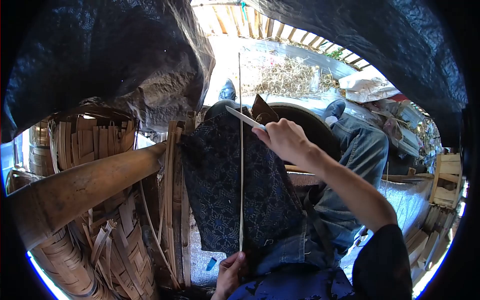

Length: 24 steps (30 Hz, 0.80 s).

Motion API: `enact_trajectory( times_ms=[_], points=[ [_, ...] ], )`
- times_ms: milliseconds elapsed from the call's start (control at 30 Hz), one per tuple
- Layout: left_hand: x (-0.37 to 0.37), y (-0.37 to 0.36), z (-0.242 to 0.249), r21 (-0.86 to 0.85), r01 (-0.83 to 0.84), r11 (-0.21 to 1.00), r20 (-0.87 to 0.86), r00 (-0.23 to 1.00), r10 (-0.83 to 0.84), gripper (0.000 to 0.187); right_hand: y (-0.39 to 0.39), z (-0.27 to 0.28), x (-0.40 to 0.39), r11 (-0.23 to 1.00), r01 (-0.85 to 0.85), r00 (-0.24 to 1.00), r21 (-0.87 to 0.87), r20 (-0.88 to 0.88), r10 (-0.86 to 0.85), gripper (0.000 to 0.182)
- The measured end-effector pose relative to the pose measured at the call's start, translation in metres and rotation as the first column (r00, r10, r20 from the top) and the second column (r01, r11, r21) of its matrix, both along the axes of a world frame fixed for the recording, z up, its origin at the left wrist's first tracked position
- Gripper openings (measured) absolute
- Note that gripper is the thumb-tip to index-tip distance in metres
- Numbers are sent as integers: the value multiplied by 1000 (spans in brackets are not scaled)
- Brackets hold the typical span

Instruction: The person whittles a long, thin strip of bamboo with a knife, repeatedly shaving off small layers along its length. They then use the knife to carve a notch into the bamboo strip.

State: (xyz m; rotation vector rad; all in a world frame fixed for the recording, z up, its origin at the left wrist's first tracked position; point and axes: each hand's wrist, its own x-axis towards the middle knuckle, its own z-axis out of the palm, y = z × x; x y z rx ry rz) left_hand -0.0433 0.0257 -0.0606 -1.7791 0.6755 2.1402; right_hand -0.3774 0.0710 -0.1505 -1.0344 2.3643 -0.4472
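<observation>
A long, thin, pale strip (242, 185), likely bamboo, runs away from me over a dark patterned cloth (212, 200) spread on my leg. Its near end is pinched between the thumb and fingers of my left hand (231, 274), low in the view by my lap. My right hand (286, 139) is wrapped round the handle of a knife (242, 116). The blade points to the upper left and crosses the strip near my knee. Beyond the blade the strip's far end reaches out over the bright ground.
A thick bamboo pole (95, 187) slants in from the left, above woven bamboo baskets (70, 255). Dark plastic sheeting (100, 65) hangs overhead. Dry straw (290, 75) and a white sack (367, 86) lie ahead. A small blue piece (211, 263) rests near my left hand.
</observation>
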Motion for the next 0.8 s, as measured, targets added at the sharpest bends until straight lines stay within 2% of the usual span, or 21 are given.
enact_trajectory(
  times_ms=[33, 67, 100, 167, 233, 300, 367, 433, 500, 567, 600, 633, 667, 700, 733, 767, 800],
  points=[
    [5, -1, -2, 32, -22, 999, -20, 1000, 23, 20, -1, -1, -6, 1000, -16, 999, -26, 29, 17, 53],
    [8, -5, -3, 43, 83, 996, -9, 996, -83, 30, -1, -3, -8, 1000, -14, 999, -22, 32, 15, 53],
    [0, -5, 1, 49, 83, 995, -12, 997, -83, 30, 0, -5, -11, 997, -20, 998, -79, 52, 24, 53],
    [-21, -6, 17, -166, 217, 962, -30, 974, -225, 34, 2, -1, -13, 991, -36, 997, -131, 61, 44, 53],
    [-22, -9, 19, -170, 206, 964, -26, 977, -214, 34, 9, 9, 1, 992, 9, 953, -127, 302, 30, 57],
    [-20, -10, 21, -175, 196, 965, -10, 980, -201, 35, 9, 15, 11, 993, -30, 965, -117, 256, 59, 57],
    [-18, -10, 22, -235, 317, 919, 56, 948, -312, 35, 10, 21, 12, 998, -35, 988, -55, 150, 42, 57],
    [-3, -8, 17, -200, 304, 931, 51, 953, -300, 35, 8, 24, 13, 1000, -6, 985, -31, 170, 11, 58],
    [8, -4, 18, -166, 294, 941, 49, 956, -290, 35, 8, 21, 17, 997, -20, 984, -77, 174, 33, 59],
    [14, 2, 22, -186, 119, 975, 52, 992, -111, 34, 12, 20, 20, 992, -25, 975, -122, 216, 51, 59],
    [12, -7, 22, -192, 111, 975, 49, 993, -103, 34, 14, 19, 22, 986, -30, 964, -162, 257, 71, 59],
    [7, -25, 22, 73, 84, 994, -23, 996, -82, 39, 17, 16, 26, 985, -43, 964, -169, 253, 86, 59],
    [0, -36, 21, 331, 69, 941, -89, 995, -42, 43, 20, 10, 31, 977, -38, 962, -211, 258, 93, 59],
    [-8, -40, 14, 317, 58, 947, -87, 996, -31, 43, 19, 8, 35, 966, -28, 959, -257, 266, 98, 59],
    [-15, -46, 2, 377, 78, 923, -190, 982, -6, 48, 16, 17, 36, 992, -14, 929, -128, 364, 60, 59],
    [-21, -50, -9, 433, 113, 894, -297, 955, 23, 52, 14, 18, 39, 990, -20, 932, -140, 357, 69, 59],
    [-23, -51, -16, 426, 117, 897, -309, 951, 22, 52, 14, 17, 41, 980, 0, 939, -200, 336, 68, 57]
  ],
)
